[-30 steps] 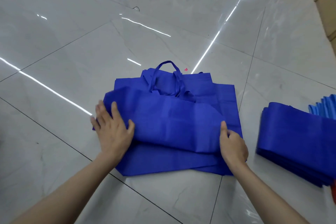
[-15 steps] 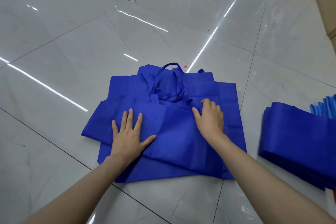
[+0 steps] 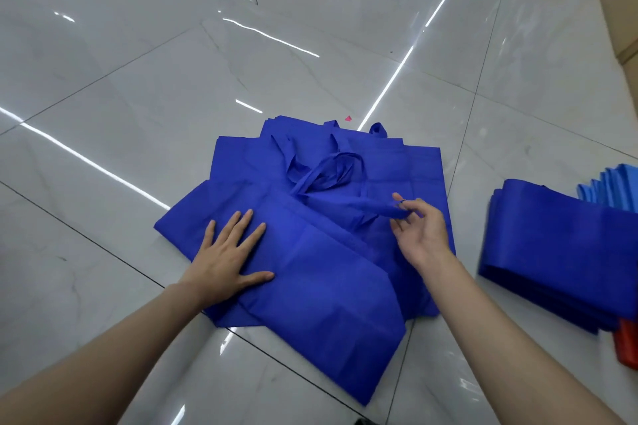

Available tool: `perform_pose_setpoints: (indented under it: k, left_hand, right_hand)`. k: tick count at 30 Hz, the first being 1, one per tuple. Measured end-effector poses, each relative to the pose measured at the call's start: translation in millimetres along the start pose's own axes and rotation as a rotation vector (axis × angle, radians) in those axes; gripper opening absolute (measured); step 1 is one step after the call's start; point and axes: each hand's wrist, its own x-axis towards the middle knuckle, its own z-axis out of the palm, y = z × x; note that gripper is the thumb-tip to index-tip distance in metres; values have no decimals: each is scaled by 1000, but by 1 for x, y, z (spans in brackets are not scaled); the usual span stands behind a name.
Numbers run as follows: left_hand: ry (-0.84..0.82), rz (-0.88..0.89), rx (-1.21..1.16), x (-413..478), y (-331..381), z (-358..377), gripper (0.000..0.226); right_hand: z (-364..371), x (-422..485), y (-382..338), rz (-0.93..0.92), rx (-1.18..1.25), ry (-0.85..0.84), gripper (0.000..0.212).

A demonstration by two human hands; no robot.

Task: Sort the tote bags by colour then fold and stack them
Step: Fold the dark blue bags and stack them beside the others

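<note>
Both forearms are bare to the frame's edge, with no sleeves; the left hand (image 3: 228, 252) and right hand (image 3: 423, 231) are ungloved.

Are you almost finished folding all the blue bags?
Not yet. Done: a folded stack of dark blue fabric bags lies at the right. In hand: the left hand presses the top unfolded dark blue tote bag flat while the right hand pinches its handle strap. Left: more unfolded blue bags underneath.

red item (image 3: 629, 345) cut off at right edge
</note>
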Motion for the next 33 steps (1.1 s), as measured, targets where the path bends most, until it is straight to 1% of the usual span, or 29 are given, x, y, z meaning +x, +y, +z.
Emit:
perform_pose_setpoints:
  k: [1, 2, 3, 4, 5, 6, 7, 8, 9, 10, 11, 12, 13, 14, 16, 17, 18, 19, 20, 21, 22, 24, 25, 27, 28, 31, 33]
  left_hand:
    - [-14, -7, 4, -1, 2, -1, 120]
    - [-25, -19, -2, -2, 4, -1, 123]
    - [-30, -31, -14, -2, 6, -1, 124]
    - [-29, -39, -22, -2, 8, -1, 125]
    - [-26, -43, -20, -3, 10, -1, 126]
    - [-18, -49, -16, -3, 12, 0, 126]
    - [-11, -57, -14, -3, 14, 1, 126]
    - [-5, -68, -16, -4, 16, 3, 126]
    - [1, -80, -24, -4, 19, 5, 126]
    - [8, -92, -39, -5, 21, 7, 127]
    - [13, -99, -52, -5, 22, 8, 128]
    - [13, -100, -56, -6, 23, 8, 128]
    - [10, -97, -47, -6, 22, 8, 127]
    - [4, -92, -36, -6, 21, 8, 126]
    - [0, -83, -38, -7, 18, 8, 123]
    - [18, -79, -46, -8, 17, 7, 118]
    - [56, -70, -48, -8, 16, 6, 112]
    - [101, -52, -38, -8, 14, 5, 104]
    - [143, -24, -19, -7, 12, 3, 95]
    - [178, 8, -1, -6, 10, 2, 87]
    - [208, 37, 16, -5, 8, 1, 81]
    - [226, 78, 25, -2, 3, 3, 73]
    - [217, 90, 10, -1, 1, 4, 73]
    - [184, 109, -35, 2, -1, 3, 76]
    - [171, 120, -47, 3, -1, 2, 79]
    - [161, 171, -52, 9, -1, -3, 80]
    - [146, 194, -58, 19, -3, -9, 71]
  right_hand:
    - [-2, -7, -2, 26, 57, -38, 11]
    - [-3, -12, -4, 33, 51, -52, 21]
    - [-6, -15, -3, -17, -67, -33, 32]
    - [-8, -17, -1, -135, -326, 22, 38]
    - [-10, -22, 4, -318, -677, 81, 40]
    - [-14, -28, 9, -588, -994, 86, 38]
    - [-17, -35, 17, -895, -1202, -3, 34]
    - [-18, -45, 27, -1151, -1333, -197, 31]
    - [-18, -55, 39, -1343, -1428, -434, 29]
    - [-19, -63, 53, -1463, -1527, -671, 28]
    - [-19, -68, 67, -1527, -1643, -863, 27]
    - [-19, -68, 80, -1553, -1764, -996, 28]
    - [-19, -64, 90, -1572, -1867, -1029, 31]
    - [-19, -56, 96, -1579, -1946, -949, 36]
    - [-10, -34, 91, -1472, -2011, -624, 49]
    - [-2, -25, 84, -1407, -1993, -478, 49]
    - [6, -16, 75, -1355, -1968, -383, 44]
    - [15, -10, 65, -1296, -1926, -339, 36]
    - [24, -3, 56, -1194, -1843, -326, 28]
    - [34, 3, 49, -1084, -1708, -289, 25]
    - [43, 10, 43, -1008, -1565, -212, 25]
    - [57, 26, 35, -871, -1339, -21, 33]
    - [63, 33, 33, -784, -1261, 46, 39]
    - [70, 47, 34, -627, -1138, 118, 46]
    - [72, 53, 35, -585, -1104, 125, 47]
    - [80, 65, 42, -578, -1126, 108, 53]
    - [85, 71, 48, -543, -1189, 101, 56]
